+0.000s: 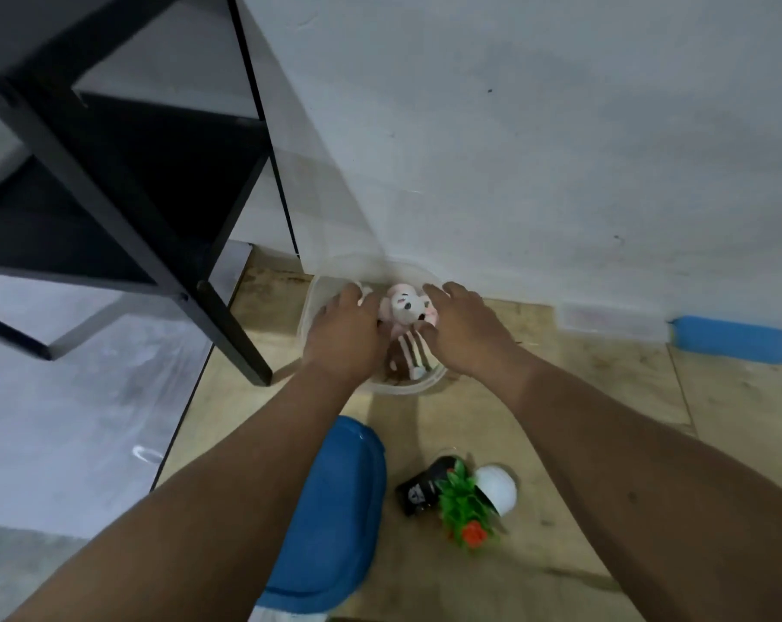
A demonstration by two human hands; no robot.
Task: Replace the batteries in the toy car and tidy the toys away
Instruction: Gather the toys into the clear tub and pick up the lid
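Note:
A clear plastic tub [407, 387] stands on the wooden floor against the white wall. Inside it lie a pink-and-white plush toy [402, 307] and a brown-and-white striped toy [409, 356]. My left hand [344, 334] reaches into the tub on the left, fingers curved down over the toys. My right hand [463, 327] reaches in from the right, fingers bent over the plush. Whether either hand grips a toy is hidden. The toy car is not in view.
A blue lid [330, 514] lies on the floor near me. Beside it sit a small black-and-white object [418, 489], a green plastic plant with an orange flower [463, 509] and a white round piece [496, 487]. A black table leg [227, 325] stands left of the tub. A blue object [734, 338] lies by the wall.

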